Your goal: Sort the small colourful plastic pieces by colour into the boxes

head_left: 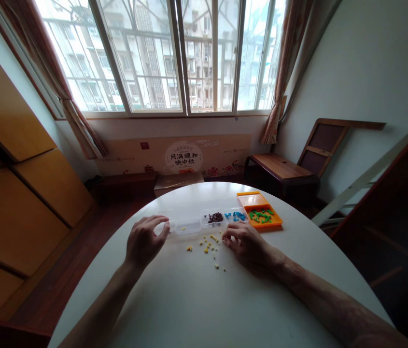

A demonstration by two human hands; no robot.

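My left hand (146,240) is at the left end of a clear plastic compartment box (188,227), its thumb and forefinger apart with a gap between them. Whether it touches the box is hard to tell. My right hand (244,239) rests low on the table with curled fingers, its fingertips together beside the scattered small yellow pieces (206,250). Anything between those fingertips is too small to make out. In the box lie small dark brown pieces (216,217) and blue pieces (238,216), in separate compartments. A tiny yellowish piece (184,229) is in a compartment further left.
An orange box (267,225) holding green pieces (260,215) stands at the clear box's right, its lid (250,198) folded back. Everything is on a round white table (189,299). Past its far edge are a wooden chair (283,166), a printed carton (184,157) and windows.
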